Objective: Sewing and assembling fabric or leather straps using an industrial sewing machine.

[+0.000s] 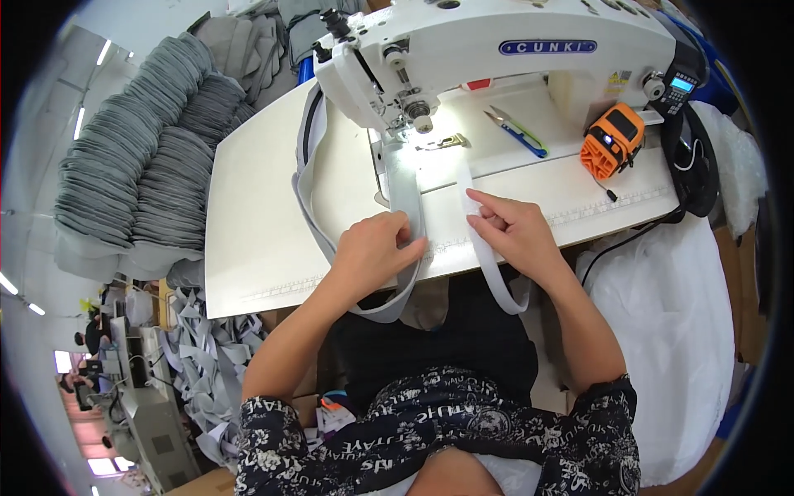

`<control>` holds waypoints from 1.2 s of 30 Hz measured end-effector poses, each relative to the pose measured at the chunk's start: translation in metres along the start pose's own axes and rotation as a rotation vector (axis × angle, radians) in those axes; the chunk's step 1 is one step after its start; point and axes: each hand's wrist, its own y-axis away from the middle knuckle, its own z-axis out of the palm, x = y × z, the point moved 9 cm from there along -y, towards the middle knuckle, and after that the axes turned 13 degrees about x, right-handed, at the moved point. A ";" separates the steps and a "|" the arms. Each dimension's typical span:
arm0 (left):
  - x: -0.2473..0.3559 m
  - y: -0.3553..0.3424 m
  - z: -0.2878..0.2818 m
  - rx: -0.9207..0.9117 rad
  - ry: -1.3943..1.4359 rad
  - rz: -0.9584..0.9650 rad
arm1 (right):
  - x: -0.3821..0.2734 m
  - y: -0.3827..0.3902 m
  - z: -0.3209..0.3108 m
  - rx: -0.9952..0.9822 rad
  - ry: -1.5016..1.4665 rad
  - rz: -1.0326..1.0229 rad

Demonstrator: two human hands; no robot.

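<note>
A grey fabric strip [404, 183] lies lengthwise under the lit needle area of a white sewing machine [463, 41]. My left hand [374, 250] is closed on this strip at the table's front edge, thumb stretched to the right across it. Its length hangs over the edge and loops back up to the left. A narrow white strip [488, 263] runs from beside the needle area down over the edge in a loop. My right hand [519, 233] pinches it, with index fingertip and thumb against the strip and the other fingers curled.
Thread snips [519, 134] and an orange boxy device [613, 142] lie on the right of the white table [256, 207]. Tall stacks of grey pieces [136, 157] stand left. Fabric scraps [211, 364] hang lower left; a white plastic bag [662, 331] is at right.
</note>
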 end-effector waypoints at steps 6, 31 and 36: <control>-0.015 0.006 -0.011 0.051 0.208 -0.096 | -0.006 0.002 0.030 -0.247 -0.370 0.345; 0.011 0.091 -0.009 -0.093 -0.062 0.087 | -0.025 -0.032 0.102 -0.686 -0.264 0.579; 0.029 0.114 -0.019 0.027 -0.075 0.247 | -0.025 -0.020 0.098 -0.599 -0.293 0.603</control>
